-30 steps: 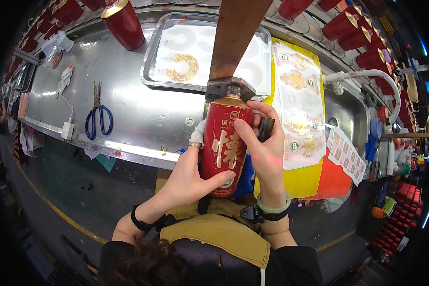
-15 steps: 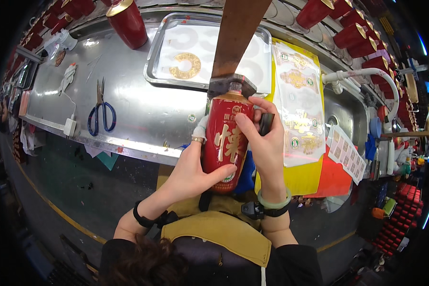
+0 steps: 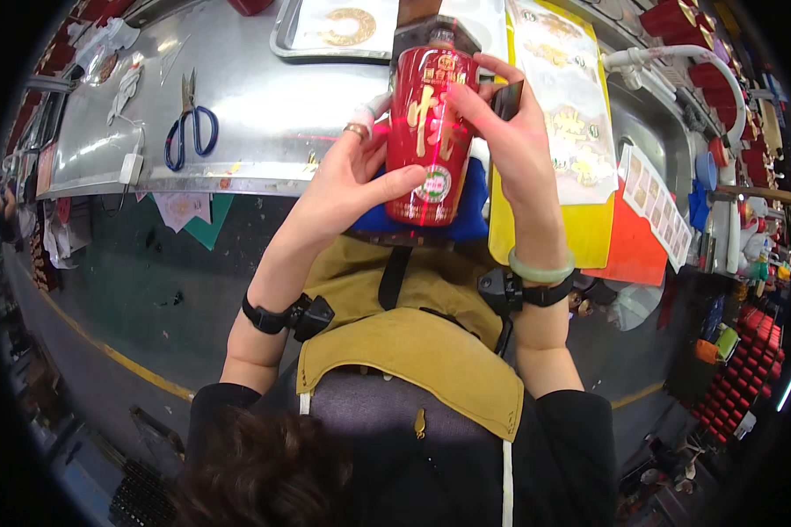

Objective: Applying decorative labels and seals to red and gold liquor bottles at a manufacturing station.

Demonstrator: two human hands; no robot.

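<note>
A glossy red bottle (image 3: pixel 431 140) with gold characters and a round white-and-green sticker lies tilted, its neck pointing away from me. My left hand (image 3: pixel 356 167) is closed along its left side, thumb pressed near the sticker; a ring and white finger covers show. My right hand (image 3: pixel 510 119) grips the upper right side, thumb on the front and index finger at the shoulder. Tucked in that hand is a dark flat piece (image 3: pixel 507 100), its kind unclear. Under the bottle is a blue pad (image 3: pixel 475 206), and behind its neck a dark block (image 3: pixel 404 39). Thin red light lines cross the bottle.
Blue-handled scissors (image 3: pixel 191 127) lie on the metal bench (image 3: pixel 264 114). A tray (image 3: pixel 283 39) holds a sheet with a gold C-shaped decal (image 3: pixel 353 26). Gold decal sheets (image 3: pixel 571 123) rest on a yellow board (image 3: pixel 554 230) at right, beside a white pipe (image 3: pixel 677 54) and sink.
The view has shifted, so bench and bottle appear higher. The bottle looks turned slightly, bringing its round sticker into full sight. Both hands keep their hold.
</note>
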